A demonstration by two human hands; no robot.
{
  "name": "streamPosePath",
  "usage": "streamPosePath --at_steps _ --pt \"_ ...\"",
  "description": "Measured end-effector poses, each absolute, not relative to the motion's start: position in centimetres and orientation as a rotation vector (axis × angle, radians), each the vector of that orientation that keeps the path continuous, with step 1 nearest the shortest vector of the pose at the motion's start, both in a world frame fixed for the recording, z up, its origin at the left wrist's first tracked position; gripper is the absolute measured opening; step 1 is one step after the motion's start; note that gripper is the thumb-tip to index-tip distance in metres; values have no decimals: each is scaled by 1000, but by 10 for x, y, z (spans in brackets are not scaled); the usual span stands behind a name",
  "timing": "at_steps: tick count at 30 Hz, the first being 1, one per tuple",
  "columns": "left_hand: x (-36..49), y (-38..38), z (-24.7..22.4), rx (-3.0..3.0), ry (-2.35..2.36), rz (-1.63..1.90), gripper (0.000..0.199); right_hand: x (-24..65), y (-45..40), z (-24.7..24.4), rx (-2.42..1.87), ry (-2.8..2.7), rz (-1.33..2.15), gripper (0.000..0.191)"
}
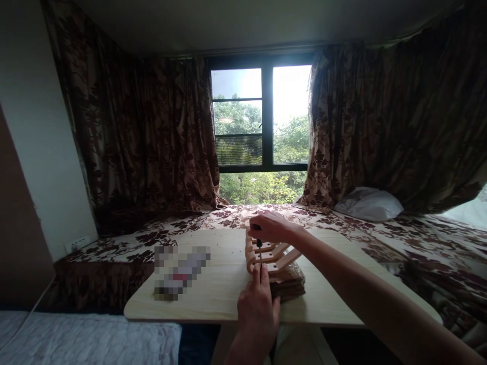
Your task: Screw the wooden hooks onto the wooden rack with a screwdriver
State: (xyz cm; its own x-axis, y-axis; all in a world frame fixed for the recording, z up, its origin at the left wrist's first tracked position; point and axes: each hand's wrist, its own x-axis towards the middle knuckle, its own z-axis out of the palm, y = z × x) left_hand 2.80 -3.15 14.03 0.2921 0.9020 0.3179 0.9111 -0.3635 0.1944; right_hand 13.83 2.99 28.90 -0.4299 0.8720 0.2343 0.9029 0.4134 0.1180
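Note:
A screwdriver (260, 248) stands upright with its dark handle inside my right hand (274, 226), which is closed around it. Its shaft points down to the near bar of a pale wooden rack (272, 267) with several curved bars and dark round spots on them. My left hand (258, 306) is below, its fingers pressed together at the screwdriver's tip; whatever they pinch is too small to make out. Under the rack lies a brown cardboard-like stack (291, 286). My right hand and forearm hide part of the rack's far end.
The light wooden table (213, 299) carries a blurred, pixelated object (180, 276) at left. Behind it, a floral-covered ledge (224, 218) runs below the window, with a white pillow-like bundle (369, 204) at right. A pale quilted cover (95, 337) is at lower left.

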Motion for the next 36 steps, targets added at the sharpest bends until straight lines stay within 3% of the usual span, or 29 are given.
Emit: streamPosePath --at_steps 21,30,36 --pt "29 -30 141 -2506 -1772 -583 68 132 27 291 -1561 -2536 -338 26" --pt "29 -29 141 -2505 -1762 -600 68 130 42 279 -1768 -2385 -323 26" --pt "29 -27 139 -2500 -1755 -606 67 138 32 289 -1610 -2518 -264 27"
